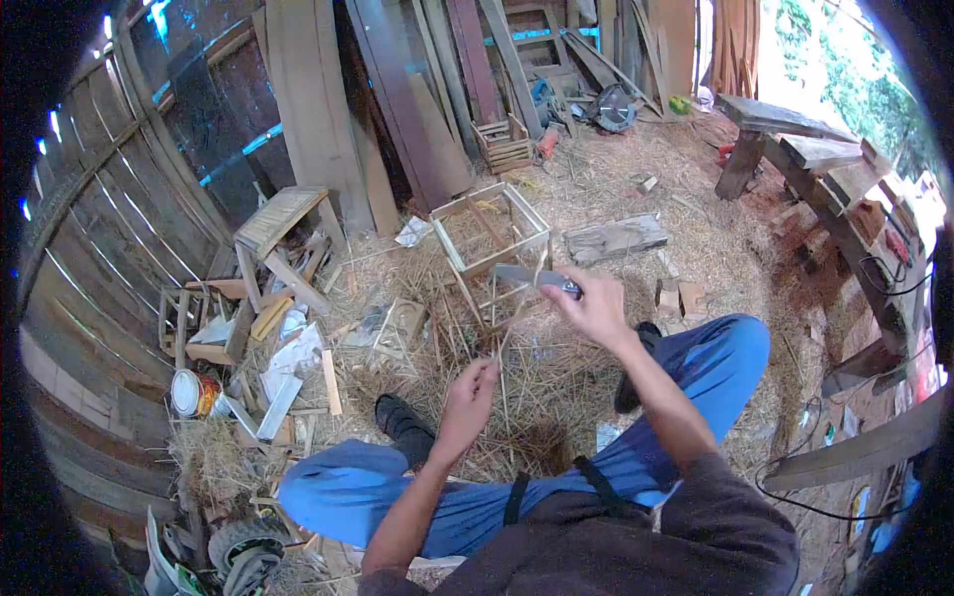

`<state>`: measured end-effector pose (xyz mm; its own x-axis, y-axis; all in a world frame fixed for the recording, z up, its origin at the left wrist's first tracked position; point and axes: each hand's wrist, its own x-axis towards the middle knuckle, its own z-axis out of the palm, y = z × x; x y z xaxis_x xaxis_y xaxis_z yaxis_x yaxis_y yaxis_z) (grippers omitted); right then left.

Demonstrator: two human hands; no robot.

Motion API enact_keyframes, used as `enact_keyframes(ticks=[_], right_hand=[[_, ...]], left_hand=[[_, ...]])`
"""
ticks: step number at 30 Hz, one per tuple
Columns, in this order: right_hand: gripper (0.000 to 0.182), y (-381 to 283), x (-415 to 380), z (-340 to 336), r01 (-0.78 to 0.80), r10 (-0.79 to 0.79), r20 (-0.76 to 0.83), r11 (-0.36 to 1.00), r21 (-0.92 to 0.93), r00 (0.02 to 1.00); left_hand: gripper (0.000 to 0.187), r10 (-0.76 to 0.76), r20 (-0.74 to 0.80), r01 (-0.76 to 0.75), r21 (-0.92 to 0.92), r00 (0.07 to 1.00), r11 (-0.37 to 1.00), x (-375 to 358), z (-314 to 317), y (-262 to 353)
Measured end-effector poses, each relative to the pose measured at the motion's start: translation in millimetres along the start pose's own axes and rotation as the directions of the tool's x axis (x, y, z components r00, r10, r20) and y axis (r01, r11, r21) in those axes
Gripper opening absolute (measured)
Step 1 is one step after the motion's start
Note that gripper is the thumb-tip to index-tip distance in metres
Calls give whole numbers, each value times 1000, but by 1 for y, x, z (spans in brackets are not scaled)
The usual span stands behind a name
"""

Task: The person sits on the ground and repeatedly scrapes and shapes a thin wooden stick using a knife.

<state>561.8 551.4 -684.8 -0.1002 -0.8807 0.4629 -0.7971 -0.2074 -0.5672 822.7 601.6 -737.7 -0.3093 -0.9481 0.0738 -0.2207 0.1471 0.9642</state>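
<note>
My right hand (594, 306) is closed round the handle of a knife (527, 277), whose broad blade points left. A thin pale strip (505, 338) runs from near the blade down to my left hand (471, 390), whose fingers are pinched on its lower end. Just beyond the knife stands a light wooden frame (490, 260) on thin legs, over straw and shavings. The blade overlaps the frame's near right corner in view; whether they touch I cannot tell.
A small wooden stool (282, 221) stands at the left, with a paint can (186, 392) below it. A plank (616, 238) lies beyond my right hand. At the back are a slatted crate (504, 145) and a circular saw (613, 109). A workbench (835, 189) runs along the right.
</note>
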Motion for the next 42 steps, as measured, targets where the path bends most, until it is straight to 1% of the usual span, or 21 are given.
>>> enact_keyframes(ticks=[2,3,4,7,8,11,15,16,19,22,25,26,28,30,31,33,34,35,38,41,42], right_hand=[[27,-11,-24,16,79,-80,15,997,12,997],[28,-17,-36,25,124,-125,26,992,21,992],[32,-19,-41,32,353,-358,112,933,63,927],[33,-17,-17,22,73,-72,20,996,-52,997],[38,-3,-1,5,-121,105,93,976,182,990],[42,-8,-17,10,-55,55,-101,998,4,993],[56,-22,-24,14,114,-125,-124,989,-90,984],[53,-24,-20,11,33,-37,-114,999,-39,993],[40,-17,-21,5,187,-187,-134,982,-12,973],[30,-12,-21,11,103,-86,-167,990,96,982],[29,-8,-20,21,51,13,-212,956,290,977],[30,-8,-20,21,21,46,-179,934,357,983],[31,-7,-19,19,-41,104,-106,877,479,989],[29,1,-17,26,-128,185,-18,748,652,983],[29,6,-16,30,-172,218,32,667,724,975],[22,-5,-13,14,-359,312,234,443,822,921],[20,-10,-12,6,-445,339,339,315,838,878],[21,-10,-12,2,-482,337,390,253,839,857],[23,-14,-11,-12,-573,293,536,48,818,791],[25,-9,-13,-10,-595,271,563,47,802,781],[26,-9,-13,-11,-614,247,600,-28,789,760]], left_hand=[[27,14,-18,-13,88,1000,996,4,5,-3],[27,16,-24,-14,76,1000,997,5,5,-7],[27,15,-30,-13,68,999,998,4,3,-12],[26,71,-41,-66,112,997,992,1,-3,-11],[26,99,-44,-92,130,994,987,1,-3,-10],[27,139,-49,-128,185,989,974,7,5,-19],[27,88,-35,-80,176,996,981,-5,0,-5],[26,79,-31,-72,177,996,982,-6,-1,7],[26,67,-25,-60,211,997,976,-2,-3,7],[26,69,-36,-60,214,997,975,-4,0,10],[26,114,-39,-105,175,993,979,1,-2,5],[26,131,-39,-123,155,991,980,1,-2,3],[27,106,-29,-100,154,994,983,1,-3,2],[28,75,-27,-71,136,997,988,2,-4,1],[28,56,-26,-53,121,998,991,2,-5,-1],[29,55,-26,-52,123,998,991,4,-8,-9],[29,74,-27,-70,141,997,988,6,-9,-14],[30,94,-28,-88,160,995,983,7,-9,-13],[30,24,-44,-15,209,999,978,6,-10,-5],[30,24,-52,-15,156,998,988,11,-12,-14],[30,17,-54,-8,163,998,987,12,-14,-14]])
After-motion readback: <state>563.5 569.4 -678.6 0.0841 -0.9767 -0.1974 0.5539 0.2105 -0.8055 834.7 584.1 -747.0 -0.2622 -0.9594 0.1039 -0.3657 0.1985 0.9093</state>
